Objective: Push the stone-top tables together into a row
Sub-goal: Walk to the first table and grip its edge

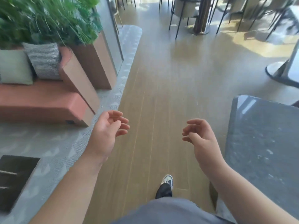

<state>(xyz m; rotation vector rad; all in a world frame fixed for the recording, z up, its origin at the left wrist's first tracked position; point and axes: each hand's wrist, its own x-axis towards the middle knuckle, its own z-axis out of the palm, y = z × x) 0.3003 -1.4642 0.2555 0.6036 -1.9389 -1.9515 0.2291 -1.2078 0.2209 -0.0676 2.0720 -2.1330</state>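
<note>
A café-like room with a wood-plank floor running from near to far; a patterned grey carpet borders it on the left, where a terracotta bench carries two cushions in front of a planter of ferns. The nearest stone-top table lies at near right, its grey top bare and its long edge running near to far beside the walkway. A second table shows only partly at the right edge, apart from the first. Both hands hang over the floor, fingers loosely curled, grasping nothing. The right hand is just beside the table's left edge, so it seems better placed to reach it than the left hand. The planter is the only container with visible contents.
</note>
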